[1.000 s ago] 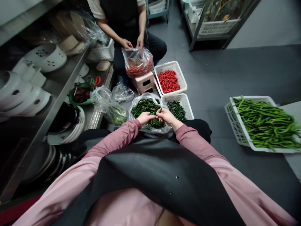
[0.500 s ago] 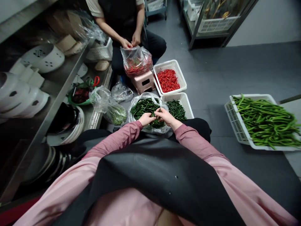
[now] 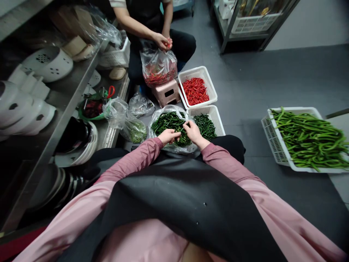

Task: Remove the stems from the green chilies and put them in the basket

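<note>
Over a clear plastic bag (image 3: 153, 117) of green chillies (image 3: 167, 122), both of my hands are at work. My left hand (image 3: 169, 137) is closed in a pinch, thumb and finger pointing right above the chillies; whatever lies between them is too small to make out. A short gap away, my right hand (image 3: 193, 132) pinches what looks like a dark green chilli at its fingertips. Just right of the bag stands a white basket (image 3: 219, 122) with more green chillies (image 3: 204, 126) in it.
Ahead, another person's hands (image 3: 164, 42) are over a bag of red chillies (image 3: 159, 74) on a pink stool (image 3: 167, 92). A white basket (image 3: 212, 89) holds red chillies. Long green beans (image 3: 311, 140) fill a crate at right. A metal shelf (image 3: 79, 87) with dishes flanks the left.
My hands have moved apart from where they met over the bag, the right one slightly up and right. The other person's hands have shifted right and upward off their bag.
</note>
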`<act>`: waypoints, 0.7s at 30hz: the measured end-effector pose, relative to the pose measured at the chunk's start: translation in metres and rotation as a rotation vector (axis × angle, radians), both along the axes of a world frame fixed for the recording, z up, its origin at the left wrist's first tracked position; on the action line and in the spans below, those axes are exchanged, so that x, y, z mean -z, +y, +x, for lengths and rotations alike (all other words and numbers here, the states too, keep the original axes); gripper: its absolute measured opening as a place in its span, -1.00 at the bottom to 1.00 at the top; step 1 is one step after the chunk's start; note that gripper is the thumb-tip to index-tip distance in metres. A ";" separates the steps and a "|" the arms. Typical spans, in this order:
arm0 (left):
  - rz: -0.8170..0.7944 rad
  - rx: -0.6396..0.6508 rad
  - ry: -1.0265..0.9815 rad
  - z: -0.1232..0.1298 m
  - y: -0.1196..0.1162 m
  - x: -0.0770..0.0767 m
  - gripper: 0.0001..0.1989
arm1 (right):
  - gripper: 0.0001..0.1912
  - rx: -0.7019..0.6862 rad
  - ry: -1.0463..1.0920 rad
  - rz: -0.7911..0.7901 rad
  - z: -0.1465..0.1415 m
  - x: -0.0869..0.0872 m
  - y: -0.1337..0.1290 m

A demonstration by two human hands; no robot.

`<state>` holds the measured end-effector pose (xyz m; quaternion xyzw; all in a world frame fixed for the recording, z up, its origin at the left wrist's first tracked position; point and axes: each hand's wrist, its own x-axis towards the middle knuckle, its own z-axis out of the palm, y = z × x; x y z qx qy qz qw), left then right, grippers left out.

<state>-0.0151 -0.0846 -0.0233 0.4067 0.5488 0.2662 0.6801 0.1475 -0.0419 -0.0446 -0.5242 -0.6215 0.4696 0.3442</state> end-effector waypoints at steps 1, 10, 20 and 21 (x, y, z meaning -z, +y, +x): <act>0.007 0.005 0.029 0.000 0.001 0.000 -0.64 | -0.87 0.008 -0.040 0.045 0.000 0.000 -0.001; -0.007 0.089 0.437 -0.004 0.006 0.011 -0.64 | -0.92 0.056 -0.098 0.315 0.002 -0.021 0.000; -0.150 0.122 -0.014 -0.009 0.010 -0.005 -0.78 | -0.74 -0.222 0.213 -0.578 -0.003 -0.017 -0.014; -0.117 0.131 0.003 -0.006 0.010 -0.005 -0.77 | -0.72 -0.238 0.167 -0.551 -0.005 -0.016 -0.015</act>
